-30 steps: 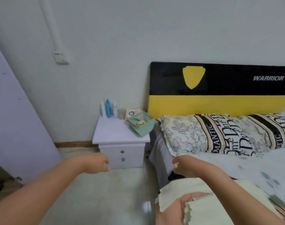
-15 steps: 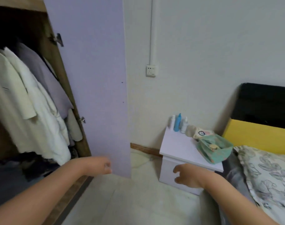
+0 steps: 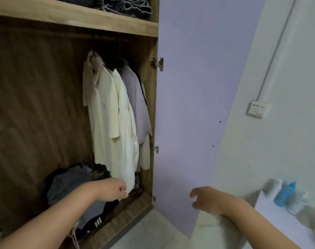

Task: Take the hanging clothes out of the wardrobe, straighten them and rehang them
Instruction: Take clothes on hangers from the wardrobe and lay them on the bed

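Note:
The wardrobe (image 3: 106,27) stands open. From its rail hang a cream shirt (image 3: 102,108), a white jacket (image 3: 127,133) and a pale lilac garment (image 3: 137,101), packed close together at the right end. My left hand (image 3: 113,189) is at the bottom hem of the white jacket with its fingers curled; no cloth shows inside the fist. My right hand (image 3: 205,199) hovers in front of the lilac door (image 3: 189,105), fingers loosely bent, holding nothing.
Grey and dark clothes (image 3: 75,184) lie heaped on the wardrobe floor. Folded items sit on the top shelf (image 3: 126,4). A white nightstand (image 3: 286,220) with bottles (image 3: 286,193) stands at the lower right. A wall socket (image 3: 258,109) is on the right wall.
My view has swung left from the bed and nightstand to the open wardrobe. Both hands moved with it, the left one reaching the white jacket's hem.

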A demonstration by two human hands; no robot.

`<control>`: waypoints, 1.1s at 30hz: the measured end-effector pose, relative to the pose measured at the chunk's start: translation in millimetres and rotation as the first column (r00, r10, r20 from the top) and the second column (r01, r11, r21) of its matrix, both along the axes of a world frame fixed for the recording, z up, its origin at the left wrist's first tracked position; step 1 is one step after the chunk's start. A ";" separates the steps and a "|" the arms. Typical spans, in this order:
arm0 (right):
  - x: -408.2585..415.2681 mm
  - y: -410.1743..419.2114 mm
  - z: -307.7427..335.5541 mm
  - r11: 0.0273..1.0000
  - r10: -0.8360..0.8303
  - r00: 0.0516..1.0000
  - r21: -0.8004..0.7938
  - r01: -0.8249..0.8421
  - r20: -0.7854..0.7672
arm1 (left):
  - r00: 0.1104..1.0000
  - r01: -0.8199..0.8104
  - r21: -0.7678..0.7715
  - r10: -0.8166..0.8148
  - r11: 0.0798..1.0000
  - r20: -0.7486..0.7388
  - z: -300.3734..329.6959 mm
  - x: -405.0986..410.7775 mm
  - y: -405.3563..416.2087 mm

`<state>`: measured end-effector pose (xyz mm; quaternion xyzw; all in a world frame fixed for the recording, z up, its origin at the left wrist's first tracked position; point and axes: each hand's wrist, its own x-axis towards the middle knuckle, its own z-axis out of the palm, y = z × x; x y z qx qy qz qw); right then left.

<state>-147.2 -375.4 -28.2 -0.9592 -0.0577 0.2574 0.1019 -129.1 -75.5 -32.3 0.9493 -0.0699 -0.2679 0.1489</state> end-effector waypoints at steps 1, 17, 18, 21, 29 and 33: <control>18.5 6.1 3.5 1.000 0.018 1.000 0.009 -0.019 0.013 | 0.998 -0.049 -0.018 0.050 0.999 0.024 2.9 8.3 7.1; 227.2 137.8 90.5 0.822 0.254 0.894 0.404 -0.400 0.369 | 0.856 -0.423 -0.181 0.457 0.888 0.242 52.8 126.3 78.7; 235.6 148.7 97.1 0.801 0.231 0.893 0.445 -0.401 0.387 | 0.852 -0.424 -0.191 0.461 0.885 0.246 55.1 136.1 85.9; 262.2 182.6 118.0 0.753 0.177 0.849 0.487 -0.442 0.498 | 0.844 -0.411 -0.211 0.457 0.887 0.279 68.6 166.0 110.2; 340.5 290.3 175.5 0.666 -0.067 0.788 0.616 -0.421 0.612 | 0.768 -0.379 -0.346 0.500 0.858 0.399 113.6 249.1 201.4; 383.4 343.0 184.2 0.674 -0.080 0.865 0.666 -0.319 0.496 | 0.725 -0.325 -0.435 0.517 0.840 0.455 130.3 284.5 230.4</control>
